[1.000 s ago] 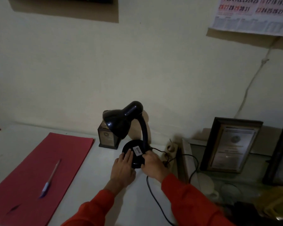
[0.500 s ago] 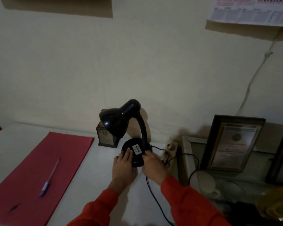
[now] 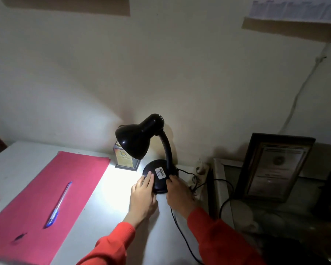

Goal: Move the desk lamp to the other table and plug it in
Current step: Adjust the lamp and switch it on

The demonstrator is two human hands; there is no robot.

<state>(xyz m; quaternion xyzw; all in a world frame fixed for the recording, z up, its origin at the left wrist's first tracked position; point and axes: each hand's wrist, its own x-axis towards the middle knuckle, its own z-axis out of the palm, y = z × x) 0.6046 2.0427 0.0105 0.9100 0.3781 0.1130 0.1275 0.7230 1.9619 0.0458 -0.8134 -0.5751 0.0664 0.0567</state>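
Note:
A black desk lamp (image 3: 141,138) with a gooseneck stands on the white table (image 3: 107,213) near the wall, and it is lit, throwing a bright patch on the tabletop to its left. My left hand (image 3: 143,196) lies flat with its fingers on the front left of the lamp's round base (image 3: 159,180). My right hand (image 3: 178,194) presses its fingers on the right side of the base by the neck. The lamp's black cord (image 3: 182,234) runs from the base toward a white power strip (image 3: 200,175) and down over the table's front.
A red folder (image 3: 46,197) with a blue pen (image 3: 58,205) on it lies at the left. A small brown box (image 3: 124,159) stands behind the lamp shade. To the right, a framed certificate (image 3: 271,167) leans on the wall over a glass-topped surface (image 3: 237,190).
The lamp has lit up and now brightens the tabletop; before it was dark. Both hands have stayed on the base.

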